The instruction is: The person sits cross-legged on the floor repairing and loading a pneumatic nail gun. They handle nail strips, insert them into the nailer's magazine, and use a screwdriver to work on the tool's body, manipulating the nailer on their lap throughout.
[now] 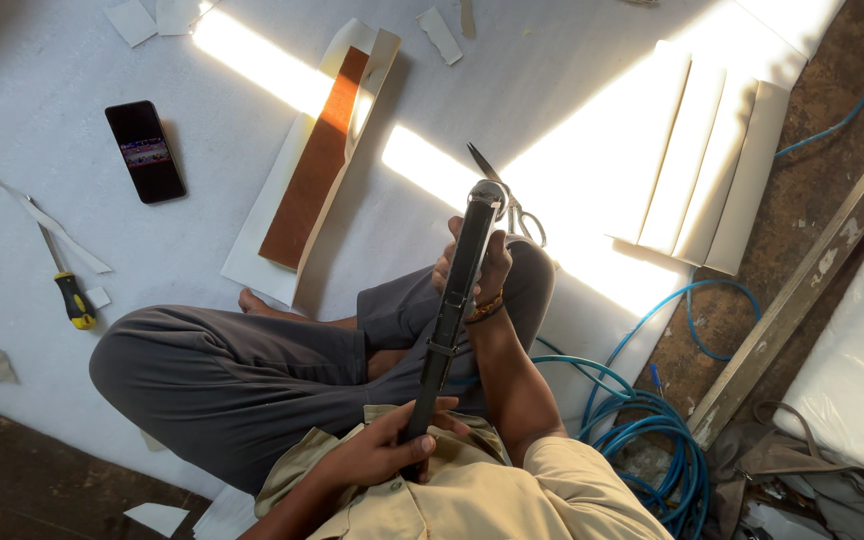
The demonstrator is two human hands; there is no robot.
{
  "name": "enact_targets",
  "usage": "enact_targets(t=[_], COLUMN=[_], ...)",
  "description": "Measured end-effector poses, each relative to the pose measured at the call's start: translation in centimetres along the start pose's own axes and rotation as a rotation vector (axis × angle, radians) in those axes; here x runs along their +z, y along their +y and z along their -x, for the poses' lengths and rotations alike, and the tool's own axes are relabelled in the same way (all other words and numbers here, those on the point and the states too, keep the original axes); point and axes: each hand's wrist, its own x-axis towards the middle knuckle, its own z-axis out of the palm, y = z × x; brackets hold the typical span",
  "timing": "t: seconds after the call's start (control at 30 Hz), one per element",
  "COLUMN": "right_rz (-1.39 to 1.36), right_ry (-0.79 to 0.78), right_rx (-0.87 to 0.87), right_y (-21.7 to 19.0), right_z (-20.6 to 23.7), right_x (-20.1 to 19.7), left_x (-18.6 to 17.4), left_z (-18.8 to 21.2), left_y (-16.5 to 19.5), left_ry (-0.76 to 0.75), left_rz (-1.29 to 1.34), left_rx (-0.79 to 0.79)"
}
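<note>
Head view: the long dark tool (454, 300) sits upright over the crossed legs (242, 375). The left hand (377, 450) has its grip wrapped around the bottom end and the right hand (482, 270) clamps it near the top. Scissors (507, 200) are just beyond, and a blue hose (652, 420) is coiled off to the right.

Workshop, floor-level work area. White sheet (72, 230) spread on bare dirt floor (822, 180), scattered offcuts (439, 34), folded cream panels (697, 160), brown strip (312, 165), scissors (507, 195), yellow-handled screwdriver (70, 290), coiled blue air hose (667, 430), wooden batten (812, 280). Phone (145, 151) lies on the sheet.
</note>
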Motion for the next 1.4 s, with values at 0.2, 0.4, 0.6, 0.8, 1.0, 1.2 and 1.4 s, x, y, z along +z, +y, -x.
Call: enact_targets(t=[0.2, 0.4, 0.6, 0.8, 1.0, 1.2, 1.4], right_rz=[-0.002, -0.129, 0.339, 0.935, 1.011, 1.180, 1.072], right_ry=[0.032, -0.068, 0.202, 0.934, 1.095, 0.999, 0.984], right_rx=[0.033, 0.047, -0.030, 0.090, 0.153, 0.167, 0.135], right_y=[-0.3, -0.8, -3.8, -4.5, -2.1, -2.0, -4.7], right_z=[0.3, 0.3, -0.4, -3.9, -6.5, -6.7, -5.8], right_x=[-0.5, -1.9, 2.1, 4.7, 3.9, 5.2, 5.8], left_x=[1.4, 2.7, -1.5, -7.7, -9.3, -10.0, -8.6], left_z=[0.4, 0.0, 0.5, -4.5, -7.4, -7.5, -6.9], left_y=[2.3, 3.8, 1.5, -2.4, -4.7, -3.2, -3.1], left_ry=[-0.010, -0.080, 0.088, 0.571, 0.546, 0.479, 0.412], left_rz=[-0.375, -0.457, -0.102, 0.076, 0.090, 0.026, -0.071], left_rx=[0.180, 0.099, 0.075, 0.117, -0.077, -0.127, 0.025])
